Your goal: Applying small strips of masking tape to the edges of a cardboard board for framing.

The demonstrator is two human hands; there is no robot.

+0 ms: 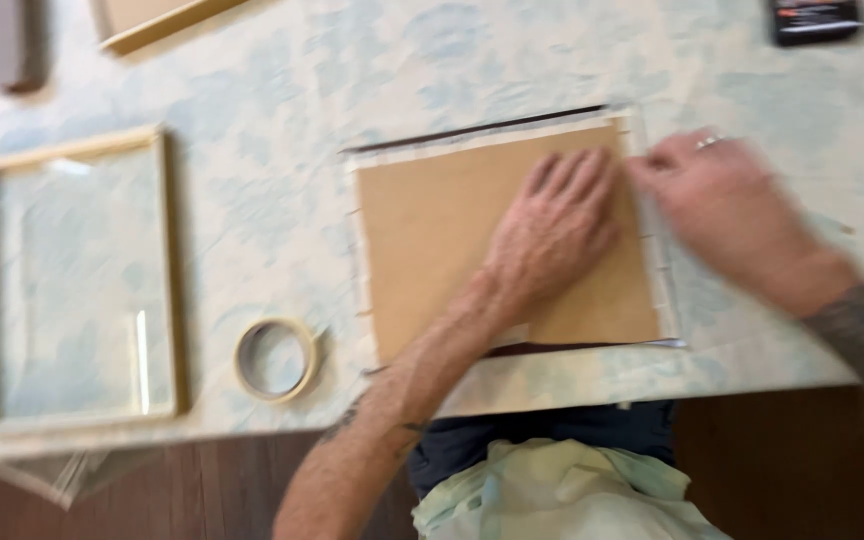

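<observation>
tan brown backing board [432, 240], pale blue-and-cream mottled tablecloth [352, 70], light wooden frame [174, 270], beige tape roll [274, 359].

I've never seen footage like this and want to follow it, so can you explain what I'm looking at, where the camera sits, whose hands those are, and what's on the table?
There is no machine here: a person works with two bare hands. The one picture comes from a camera worn on their head, looking down, and it is somewhat blurred. The left hand lies flat on a brown board, which sits on a table under a pale patterned cloth. The right hand, wearing a ring, touches the board's right edge; whether it grips anything is unclear. Left of the board lie a tape roll and a wooden frame. Another frame's corner and a dark packet show at the top.
</observation>
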